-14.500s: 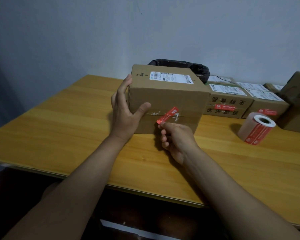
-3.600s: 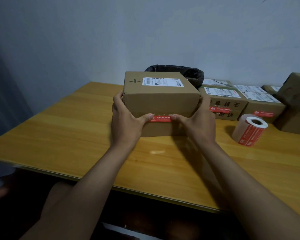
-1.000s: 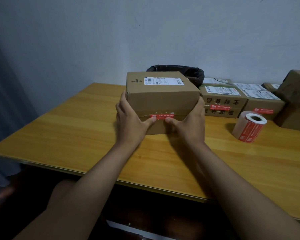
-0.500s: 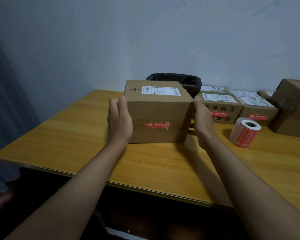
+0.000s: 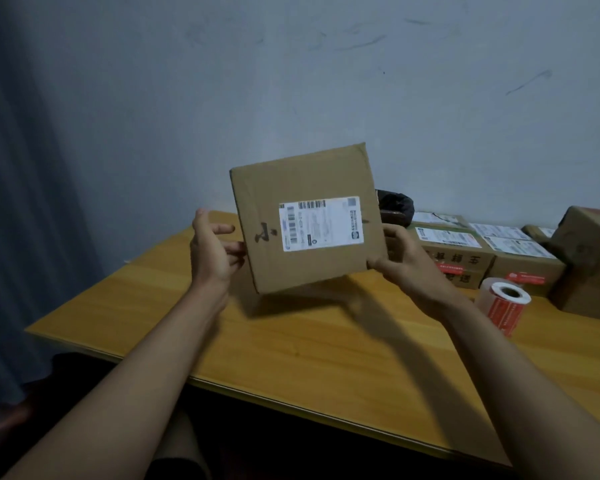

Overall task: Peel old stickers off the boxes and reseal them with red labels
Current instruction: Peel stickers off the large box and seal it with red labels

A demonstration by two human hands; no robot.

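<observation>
Left hand (image 5: 215, 252) was seen beside the box's left edge, fingers loosely spread, contact unclear. Box (image 5: 307, 220) was held tilted above the table (image 5: 326, 358), shipping label (image 5: 321, 223) facing the camera. Right hand (image 5: 404, 261) was curled round its lower right corner. Label roll (image 5: 503, 304) was seen at right.

Bare tabletop (image 5: 309, 355) at left and front, boxes (image 5: 465, 258), label roll (image 5: 503, 306) crowding right
</observation>
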